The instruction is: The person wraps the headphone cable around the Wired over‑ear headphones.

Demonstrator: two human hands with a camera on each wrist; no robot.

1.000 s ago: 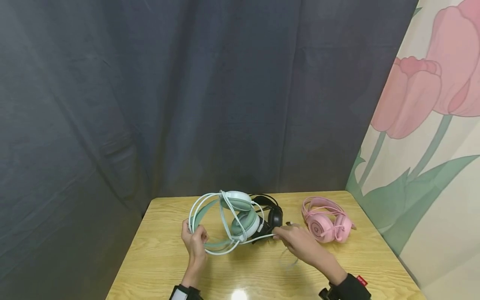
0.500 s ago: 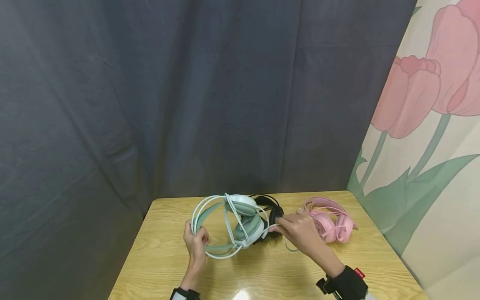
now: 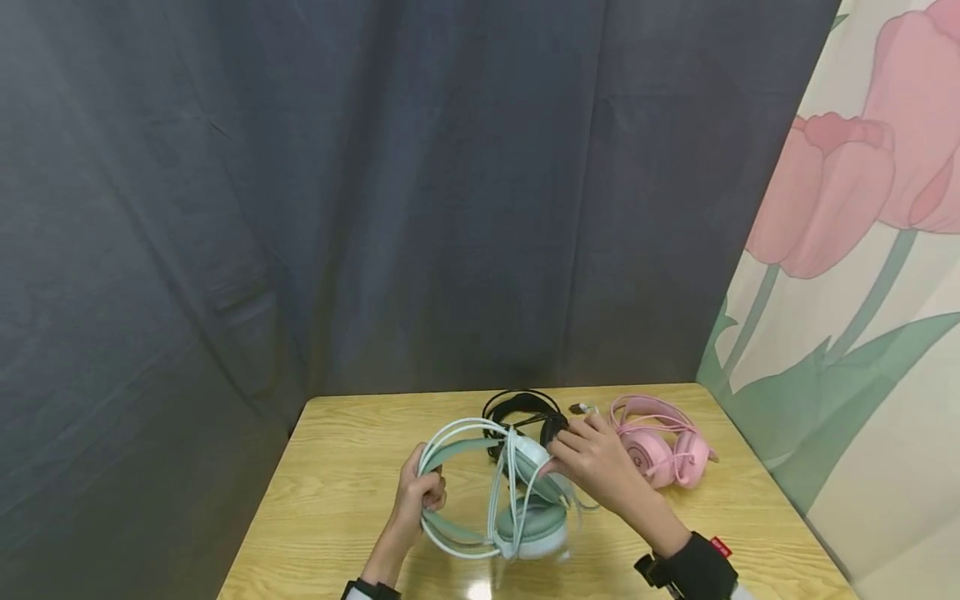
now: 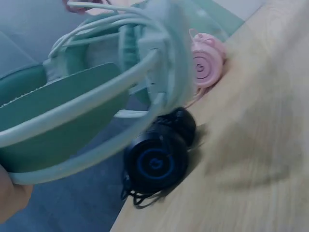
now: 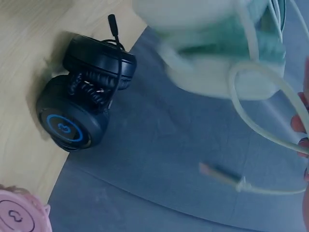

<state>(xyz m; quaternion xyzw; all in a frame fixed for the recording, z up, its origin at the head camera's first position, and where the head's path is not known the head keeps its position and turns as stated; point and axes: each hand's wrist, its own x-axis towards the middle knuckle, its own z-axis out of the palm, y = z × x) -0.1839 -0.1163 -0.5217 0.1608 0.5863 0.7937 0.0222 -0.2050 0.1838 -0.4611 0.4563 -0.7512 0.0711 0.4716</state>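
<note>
Mint-green headphones (image 3: 540, 521) are held above the table, their white outer frame and green headband on the left and both ear cups on the right. My left hand (image 3: 416, 496) grips the headband. A pale cable (image 5: 263, 130) is wound around the ear cups, and my right hand (image 3: 596, 462) pinches it beside the upper cup. From that hand the cable's free end with its plug (image 5: 222, 175) hangs loose, blurred in the right wrist view. Black headphones (image 4: 157, 159) lie on the table behind the mint pair, partly hidden in the head view.
Pink headphones (image 3: 651, 458) rest on the table to the right of my right hand. The wooden table (image 3: 315, 500) ends at a dark curtain (image 3: 450, 208) behind. A wall painted with tulips (image 3: 825, 192) stands along the right.
The mint headphones and my left hand have moved right and toward me, and the ear cups have tilted down. My right hand has risen slightly, still pinching the cable.
</note>
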